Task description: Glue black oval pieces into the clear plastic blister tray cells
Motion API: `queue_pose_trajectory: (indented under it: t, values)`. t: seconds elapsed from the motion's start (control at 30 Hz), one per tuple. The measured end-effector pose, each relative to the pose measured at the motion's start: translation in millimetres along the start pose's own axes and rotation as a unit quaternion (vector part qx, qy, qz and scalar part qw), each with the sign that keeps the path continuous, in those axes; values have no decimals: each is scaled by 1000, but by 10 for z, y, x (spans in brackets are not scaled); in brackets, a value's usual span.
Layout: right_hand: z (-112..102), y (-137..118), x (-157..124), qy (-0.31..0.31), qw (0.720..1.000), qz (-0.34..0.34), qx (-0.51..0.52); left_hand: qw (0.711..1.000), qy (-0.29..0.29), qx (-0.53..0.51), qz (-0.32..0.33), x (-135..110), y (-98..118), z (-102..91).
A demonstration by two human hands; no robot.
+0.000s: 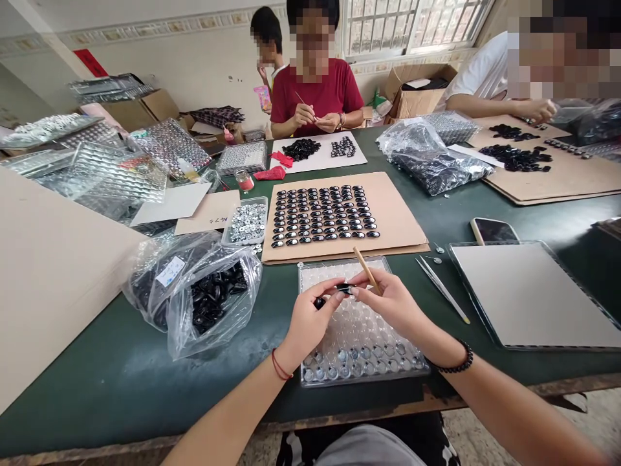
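I see a glossy black piece (pixel 345 288) pinched between left hand (pixel 310 317) and right hand (pixel 395 301), a tan stick (pixel 365 265) slanting from the right, a rounded black piece (pixel 319 302) at the left.

No legible text (cardboard scrawl (pixel 220 219) included)

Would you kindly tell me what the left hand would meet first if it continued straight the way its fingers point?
Most likely the right hand, at its fingertips, just past the glossy black piece the left hand holds, though exact depth is unclear.
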State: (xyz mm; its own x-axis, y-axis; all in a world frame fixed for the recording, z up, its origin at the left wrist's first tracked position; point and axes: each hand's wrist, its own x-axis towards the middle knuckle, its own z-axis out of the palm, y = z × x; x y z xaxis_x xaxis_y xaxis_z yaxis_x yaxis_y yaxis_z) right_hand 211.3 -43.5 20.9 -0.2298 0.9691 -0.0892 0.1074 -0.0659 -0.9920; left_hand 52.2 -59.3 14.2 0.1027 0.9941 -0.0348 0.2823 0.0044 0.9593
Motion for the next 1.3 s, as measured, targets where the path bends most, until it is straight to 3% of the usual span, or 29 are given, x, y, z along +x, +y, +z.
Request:
queue_pose_trajectory:
  t: [0.2, 0.33, 0.4, 0.47, 0.5, 0.6, 0.67, 0.7, 0.77, 0.87, 0.97, 1.07, 1.2, 1.3]
  values:
    - [18, 72, 2, -3, 1000, -16, -3, 993, -13, -78, -83, 2, 16, 44]
    - [67, 75, 6, -14, 999, -37, -18, 964, -13, -190, -184, 32, -28, 69]
    - [36, 47, 34, -40, 997, -61, -9, 951, -23, -234, -200, 48, -40, 66]
    - [-79, 14, 60, -11, 994, -103, -44, 948, -25, -253, -192, 55, -34, 54]
    - [-171, 8, 63, 36, 987, -129, -87, 949, -22, -256, -185, 54, -27, 47]
    - [-531, 91, 0, 233, 920, -187, -255, 954, -8, -249, -167, 37, -17, 29]
    - [-767, 246, -89, 305, 867, -160, -360, 958, -10, -241, -158, 23, -28, 24]
    - [-865, 344, -137, 321, 841, -115, -419, 960, -13, -236, -151, 17, -35, 23]
    - [-1007, 542, -221, 296, 804, -12, -516, 965, -21, -223, -134, 2, -43, 22]
    - [-1092, 737, -295, 240, 771, 58, -587, 972, -24, -208, -109, -28, -26, 23]
    - [-1089, 744, -298, 232, 772, 48, -590, 975, -11, -204, -88, -61, 2, 18]
    - [-1023, 590, -244, 240, 799, 10, -551, 976, -11, -204, -81, -79, 9, 3]
    - [-792, 237, -104, 228, 822, -56, -519, 974, -14, -209, -90, -74, -2, -20]
    - [-558, 20, 37, 184, 846, -137, -481, 972, -8, -213, -95, -51, -17, -31]
